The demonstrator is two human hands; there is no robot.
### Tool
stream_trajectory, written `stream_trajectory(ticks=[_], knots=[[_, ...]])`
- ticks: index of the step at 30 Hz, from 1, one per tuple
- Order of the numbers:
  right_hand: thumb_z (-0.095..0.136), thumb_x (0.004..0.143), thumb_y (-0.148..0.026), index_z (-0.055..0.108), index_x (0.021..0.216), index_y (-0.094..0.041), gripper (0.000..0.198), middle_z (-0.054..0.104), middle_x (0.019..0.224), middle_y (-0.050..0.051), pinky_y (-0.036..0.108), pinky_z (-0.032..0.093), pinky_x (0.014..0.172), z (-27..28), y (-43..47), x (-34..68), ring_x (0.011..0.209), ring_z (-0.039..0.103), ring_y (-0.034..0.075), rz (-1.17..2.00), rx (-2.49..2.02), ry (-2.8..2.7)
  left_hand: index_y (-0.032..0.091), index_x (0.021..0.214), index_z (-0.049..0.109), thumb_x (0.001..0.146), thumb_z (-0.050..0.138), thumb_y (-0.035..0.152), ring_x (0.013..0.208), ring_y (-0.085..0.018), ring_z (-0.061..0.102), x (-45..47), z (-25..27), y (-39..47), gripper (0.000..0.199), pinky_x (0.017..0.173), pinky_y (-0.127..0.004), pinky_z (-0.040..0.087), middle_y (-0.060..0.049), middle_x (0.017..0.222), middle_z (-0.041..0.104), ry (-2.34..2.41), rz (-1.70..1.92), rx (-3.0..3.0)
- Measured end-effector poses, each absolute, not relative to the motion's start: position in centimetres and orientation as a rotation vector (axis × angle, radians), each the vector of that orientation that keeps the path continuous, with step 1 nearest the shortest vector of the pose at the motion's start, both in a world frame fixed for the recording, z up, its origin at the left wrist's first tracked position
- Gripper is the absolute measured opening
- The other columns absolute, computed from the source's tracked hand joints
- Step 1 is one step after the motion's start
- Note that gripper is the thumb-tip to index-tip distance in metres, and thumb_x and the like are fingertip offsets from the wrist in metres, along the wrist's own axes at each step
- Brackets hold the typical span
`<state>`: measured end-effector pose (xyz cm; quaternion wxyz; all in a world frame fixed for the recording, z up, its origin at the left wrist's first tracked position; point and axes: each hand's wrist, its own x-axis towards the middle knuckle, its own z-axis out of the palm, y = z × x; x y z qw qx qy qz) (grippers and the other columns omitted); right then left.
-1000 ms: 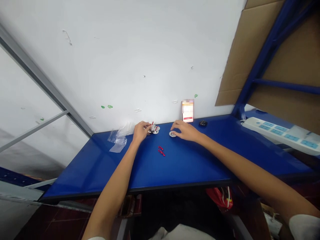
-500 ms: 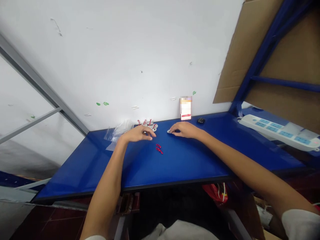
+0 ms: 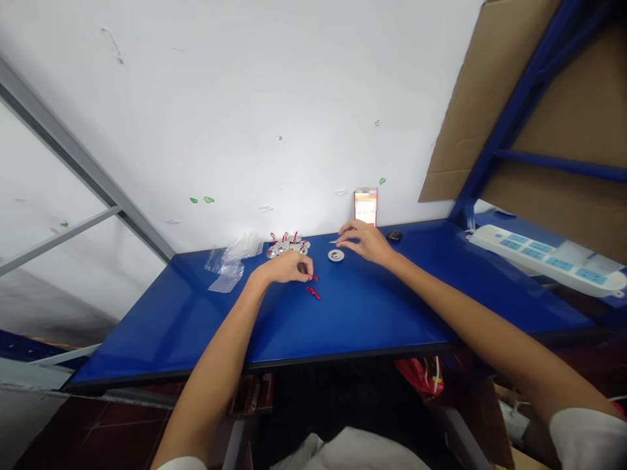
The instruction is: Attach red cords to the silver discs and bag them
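Observation:
My left hand point(image 3: 288, 267) is closed in a pinch on a small red cord loop point(image 3: 314, 278) just above the blue tabletop. Another red cord loop point(image 3: 313, 294) lies on the table in front of it. My right hand point(image 3: 366, 241) pinches a thin silvery piece point(image 3: 334, 242), too small to tell its kind. Below those fingertips a round metal disc point(image 3: 336, 255) lies flat, touched by neither hand. Behind my left hand sits a group of several metal discs point(image 3: 281, 247) with red loops attached, partly covered by the hand.
Clear plastic bags point(image 3: 228, 269) lie left of the discs. A lit phone point(image 3: 365, 203) leans on the white wall, with a small black object point(image 3: 394, 235) beside it. A white power strip point(image 3: 548, 259) lies at the right. The table's front edge point(image 3: 343, 356) runs below my forearms.
My left hand has come down toward the front right and taken hold of one red loop. My right hand has lifted off the disc, moving up and right with a thin piece.

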<state>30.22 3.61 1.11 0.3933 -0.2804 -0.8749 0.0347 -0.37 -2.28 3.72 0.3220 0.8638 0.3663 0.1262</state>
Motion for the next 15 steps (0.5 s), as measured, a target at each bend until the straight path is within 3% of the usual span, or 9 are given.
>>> stream_trajectory(ticks=[5,10,15], knots=[[0.067,0.103,-0.045,0.086,0.108,-0.028,0.026,0.079,0.077,0.002,0.033,0.054,0.069,1.2,2.6,29.9,0.071,0.074,0.022,0.093,-0.948,-2.156,0.017,0.103,0.07,0.095,0.071,0.035,0.07,-0.017,0.073,-0.6,4.1,-2.5,0.02,0.065,-0.028,0.057,-0.007,0.084,0.077,0.988,0.592,1.97],[0.07,0.098,-0.037,0.083,0.106,-0.026,0.019,0.085,0.093,0.002,0.035,0.063,0.08,0.7,2.1,28.9,0.086,0.082,0.024,0.375,-0.898,-2.119,0.017,0.102,0.079,0.092,0.077,0.04,0.077,-0.017,0.074,-0.4,4.0,-2.2,0.026,0.073,-0.03,0.06,-0.009,0.092,0.079,0.927,0.672,2.007],[0.072,0.097,-0.05,0.077,0.101,-0.022,0.028,0.085,0.093,0.006,0.04,0.067,0.086,0.0,0.7,26.5,0.087,0.083,0.027,0.79,-0.757,-1.751,0.018,0.096,0.082,0.087,0.081,0.043,0.07,-0.017,0.071,0.4,2.0,-1.2,0.027,0.068,-0.029,0.057,-0.007,0.085,0.078,1.044,0.921,2.056]])
